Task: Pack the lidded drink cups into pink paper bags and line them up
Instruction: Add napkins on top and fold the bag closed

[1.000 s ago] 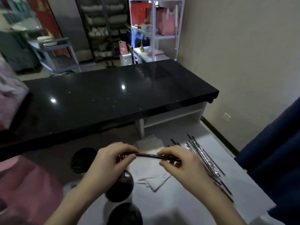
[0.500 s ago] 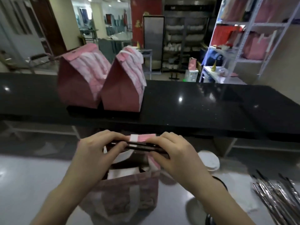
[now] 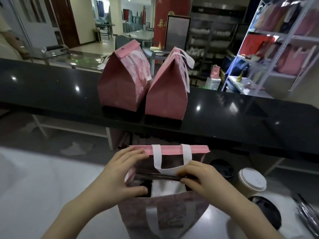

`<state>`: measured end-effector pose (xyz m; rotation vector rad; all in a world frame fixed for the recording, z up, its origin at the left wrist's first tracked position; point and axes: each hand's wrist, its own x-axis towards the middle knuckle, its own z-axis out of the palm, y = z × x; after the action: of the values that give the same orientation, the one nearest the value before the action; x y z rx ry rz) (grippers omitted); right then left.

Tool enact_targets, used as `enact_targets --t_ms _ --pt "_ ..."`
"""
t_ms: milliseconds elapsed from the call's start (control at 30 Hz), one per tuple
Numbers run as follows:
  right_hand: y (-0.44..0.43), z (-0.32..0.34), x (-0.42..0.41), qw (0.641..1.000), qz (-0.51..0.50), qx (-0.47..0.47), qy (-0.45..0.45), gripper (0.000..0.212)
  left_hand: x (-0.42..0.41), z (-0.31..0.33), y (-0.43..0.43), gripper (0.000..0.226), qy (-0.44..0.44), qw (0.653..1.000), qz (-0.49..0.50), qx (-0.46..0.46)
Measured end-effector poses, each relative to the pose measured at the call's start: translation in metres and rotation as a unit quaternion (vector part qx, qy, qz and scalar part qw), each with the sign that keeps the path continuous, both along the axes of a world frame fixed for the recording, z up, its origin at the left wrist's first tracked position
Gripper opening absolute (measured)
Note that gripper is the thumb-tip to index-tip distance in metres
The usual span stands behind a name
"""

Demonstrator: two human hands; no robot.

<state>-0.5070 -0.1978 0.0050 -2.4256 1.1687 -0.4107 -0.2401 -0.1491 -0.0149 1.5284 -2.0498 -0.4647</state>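
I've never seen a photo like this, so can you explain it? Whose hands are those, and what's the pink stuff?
The camera sits on a person's head, looking down, so you see their own two hands. The left hand holds the open pink bag by its edge. The right hand pinches a dark straw across the bag's mouth. Two closed bags stand on the black counter. Beside the open bag wait lidded cups and more straws.

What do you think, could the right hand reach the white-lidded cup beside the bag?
Probably yes: the cup stands just beside the right hand, nothing between them, though that hand is pinching a straw over the bag.
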Motion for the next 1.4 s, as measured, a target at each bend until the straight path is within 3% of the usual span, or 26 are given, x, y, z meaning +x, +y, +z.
enact_targets --t_ms 200,400,567,767,867,967,1067,1267,1333,1400 --pt "-0.004 0.001 -0.008 1.000 -0.008 0.009 0.026 0.019 0.005 -0.007 0.003 0.087 0.014 1.000 -0.005 0.020" --pt "-0.005 -0.005 -0.013 0.999 0.020 -0.002 0.025 0.035 0.000 -0.006 0.011 0.094 0.030 0.999 -0.013 0.030" --pt "-0.013 -0.001 -0.027 0.990 -0.009 -0.137 -0.033 0.049 0.000 -0.004 0.009 0.111 0.003 0.999 -0.022 0.035" --pt "-0.047 0.001 -0.016 0.985 -0.035 -0.135 0.100 0.052 -0.012 -0.005 -0.024 0.116 -0.035 0.997 0.056 0.027" --pt "-0.058 -0.001 -0.007 0.987 -0.059 -0.125 0.083 0.041 -0.016 -0.005 -0.037 0.116 -0.059 0.994 0.088 0.025" --pt "-0.060 -0.002 -0.003 0.990 -0.087 -0.113 0.000 0.017 -0.017 -0.008 -0.040 0.112 -0.039 0.993 0.110 0.030" --pt "-0.061 -0.002 -0.008 0.995 -0.069 -0.049 -0.047 0.016 -0.019 -0.015 -0.035 0.104 -0.041 0.990 0.131 -0.011" --pt "-0.053 0.001 -0.031 0.998 -0.004 0.038 -0.046 0.016 -0.029 -0.031 -0.023 0.073 -0.033 0.979 0.175 -0.100" --pt "-0.048 0.001 -0.039 0.993 0.026 0.097 -0.059 0.027 -0.030 -0.036 -0.021 0.062 -0.035 0.974 0.190 -0.116" --pt "-0.044 0.000 -0.045 0.992 0.052 0.114 -0.026 0.050 -0.032 -0.039 -0.019 0.052 -0.032 0.971 0.203 -0.126"
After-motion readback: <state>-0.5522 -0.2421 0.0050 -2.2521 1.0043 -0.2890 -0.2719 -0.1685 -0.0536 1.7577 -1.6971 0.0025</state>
